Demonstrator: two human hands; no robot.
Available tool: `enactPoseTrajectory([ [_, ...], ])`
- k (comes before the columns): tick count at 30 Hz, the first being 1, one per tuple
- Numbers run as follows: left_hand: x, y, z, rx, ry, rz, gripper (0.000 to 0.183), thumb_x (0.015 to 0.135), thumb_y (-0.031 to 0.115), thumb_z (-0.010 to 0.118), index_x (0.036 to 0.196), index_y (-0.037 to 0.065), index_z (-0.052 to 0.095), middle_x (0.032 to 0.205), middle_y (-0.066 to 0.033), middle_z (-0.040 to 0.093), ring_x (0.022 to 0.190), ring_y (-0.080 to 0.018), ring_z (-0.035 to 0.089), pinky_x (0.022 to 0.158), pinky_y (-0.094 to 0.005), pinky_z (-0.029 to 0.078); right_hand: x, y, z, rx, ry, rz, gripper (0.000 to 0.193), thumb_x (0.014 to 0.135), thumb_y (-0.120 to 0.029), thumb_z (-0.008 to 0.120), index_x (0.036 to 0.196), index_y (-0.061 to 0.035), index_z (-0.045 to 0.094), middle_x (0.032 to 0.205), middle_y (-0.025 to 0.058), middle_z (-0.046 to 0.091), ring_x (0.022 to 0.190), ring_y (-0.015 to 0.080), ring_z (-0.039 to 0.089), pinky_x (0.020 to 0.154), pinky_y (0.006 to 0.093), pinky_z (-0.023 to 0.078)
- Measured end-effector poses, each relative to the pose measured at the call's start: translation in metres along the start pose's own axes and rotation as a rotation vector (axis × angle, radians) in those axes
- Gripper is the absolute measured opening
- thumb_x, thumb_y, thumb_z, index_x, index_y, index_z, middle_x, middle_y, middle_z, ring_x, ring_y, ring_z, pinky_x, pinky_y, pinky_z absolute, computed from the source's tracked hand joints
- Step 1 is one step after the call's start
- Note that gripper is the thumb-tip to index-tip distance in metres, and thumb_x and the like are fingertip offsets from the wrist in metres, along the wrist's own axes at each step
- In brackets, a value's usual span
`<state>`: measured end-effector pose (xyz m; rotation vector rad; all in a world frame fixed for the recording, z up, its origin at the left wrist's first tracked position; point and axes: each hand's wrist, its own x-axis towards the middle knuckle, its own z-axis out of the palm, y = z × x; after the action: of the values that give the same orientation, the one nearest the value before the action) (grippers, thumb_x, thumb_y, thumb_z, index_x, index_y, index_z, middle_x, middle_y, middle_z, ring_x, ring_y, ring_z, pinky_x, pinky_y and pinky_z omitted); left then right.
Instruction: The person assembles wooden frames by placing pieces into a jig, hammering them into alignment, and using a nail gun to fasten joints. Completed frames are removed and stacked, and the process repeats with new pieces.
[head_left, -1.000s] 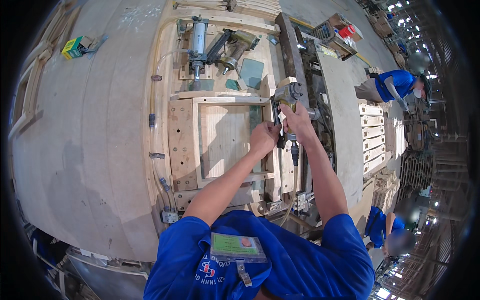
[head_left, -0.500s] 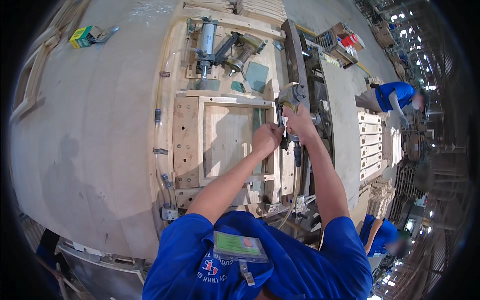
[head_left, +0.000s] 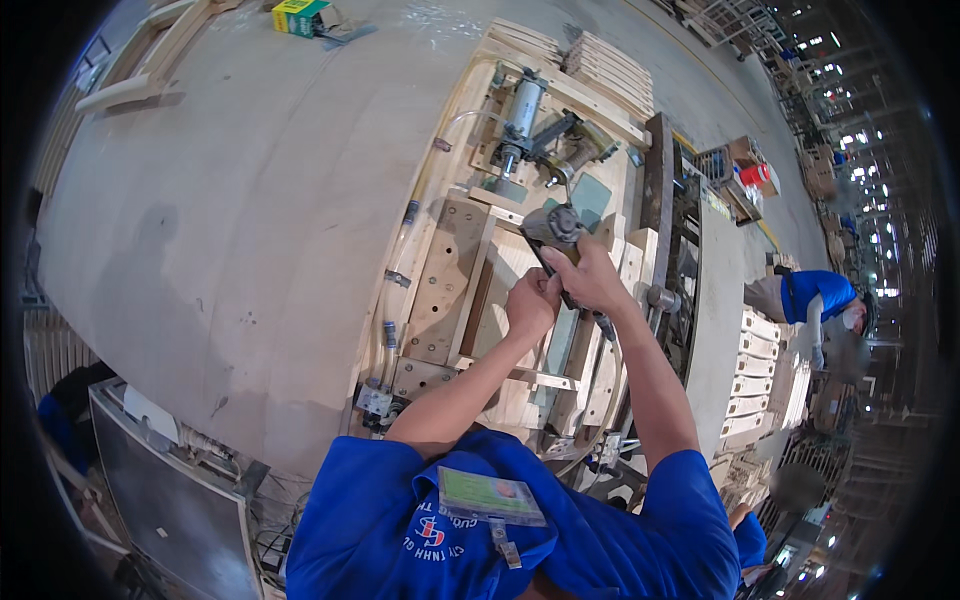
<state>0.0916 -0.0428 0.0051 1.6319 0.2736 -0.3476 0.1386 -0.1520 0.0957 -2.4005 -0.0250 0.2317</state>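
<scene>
My right hand (head_left: 590,277) is wrapped round the handle of an air nail gun (head_left: 556,226), its grey head pointing away from me. Close against its dark magazine, my left hand (head_left: 532,303) is closed with curled fingers; whatever they pinch is hidden. The gun is held over a light wooden frame (head_left: 541,379), which lies in a wooden jig (head_left: 437,270) with bolt holes. An air hose hangs from the gun's handle end.
Beyond the frame sit an air cylinder (head_left: 524,112) and a second nail gun (head_left: 583,152). A dark metal beam (head_left: 658,180) runs along the right. Stacked wooden slats (head_left: 752,375) stand farther right, near a co-worker in blue (head_left: 822,296). A green-yellow box (head_left: 298,17) lies far left.
The nail gun has moved left, off the frame's right side and over its middle, and its head has turned leftward. Both hands stay with it. My view has also turned.
</scene>
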Motion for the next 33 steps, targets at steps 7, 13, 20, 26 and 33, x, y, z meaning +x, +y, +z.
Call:
enactPoseTrajectory([
  [7, 0.044, -0.022, 0.000, -0.155, 0.116, -0.018, 0.037, 0.098, 0.039, 0.071, 0.095, 0.001, 0.071, 0.089, -0.0205, 0.076, 0.088, -0.0419, 0.074, 0.078, -0.0498, 0.055, 0.056, -0.008, 0.008, -0.140, -0.232, -0.077, 0.064, 0.099, -0.045, 0.074, 0.116, 0.0160, 0.062, 0.102, 0.0378, 0.070, 0.100, 0.0487, 0.071, 0.087, 0.0487, 0.055],
  [13, 0.052, -0.010, 0.000, -0.163, 0.110, -0.064, 0.033, 0.100, 0.031, 0.071, 0.098, -0.002, 0.076, 0.085, -0.0153, 0.076, 0.079, -0.0238, 0.073, 0.074, -0.0381, 0.053, 0.075, -0.009, 0.002, -0.202, -0.356, -0.119, 0.067, 0.099, -0.044, 0.071, 0.123, 0.0175, 0.058, 0.109, 0.0382, 0.070, 0.107, 0.0475, 0.071, 0.095, 0.0482, 0.054],
  [20, 0.048, 0.000, 0.009, -0.167, 0.141, -0.071, 0.033, 0.100, 0.031, 0.071, 0.100, -0.002, 0.075, 0.091, -0.0184, 0.078, 0.085, -0.0321, 0.074, 0.078, -0.0430, 0.055, 0.090, 0.004, -0.006, -0.257, -0.424, -0.081, 0.049, 0.101, -0.029, 0.073, 0.137, 0.0033, 0.063, 0.117, 0.0199, 0.076, 0.107, 0.0263, 0.070, 0.099, 0.0392, 0.053],
  [26, 0.058, 0.003, 0.008, -0.292, 0.150, -0.109, 0.040, 0.099, 0.039, 0.072, 0.106, 0.001, 0.077, 0.102, -0.0237, 0.078, 0.098, -0.0417, 0.076, 0.084, -0.0476, 0.057, 0.106, -0.001, -0.008, -0.197, -0.520, -0.151, 0.045, 0.101, -0.019, 0.073, 0.139, 0.0014, 0.063, 0.121, 0.0146, 0.076, 0.108, 0.0214, 0.067, 0.102, 0.0367, 0.051],
  [33, 0.060, 0.004, 0.019, -0.363, 0.145, -0.147, 0.038, 0.098, 0.039, 0.071, 0.107, 0.002, 0.079, 0.101, -0.0235, 0.079, 0.100, -0.0414, 0.076, 0.086, -0.0463, 0.057, 0.107, -0.001, -0.010, -0.186, -0.514, -0.248, 0.052, 0.097, -0.027, 0.076, 0.136, 0.0052, 0.061, 0.119, 0.0229, 0.074, 0.112, 0.0322, 0.069, 0.102, 0.0412, 0.052],
])
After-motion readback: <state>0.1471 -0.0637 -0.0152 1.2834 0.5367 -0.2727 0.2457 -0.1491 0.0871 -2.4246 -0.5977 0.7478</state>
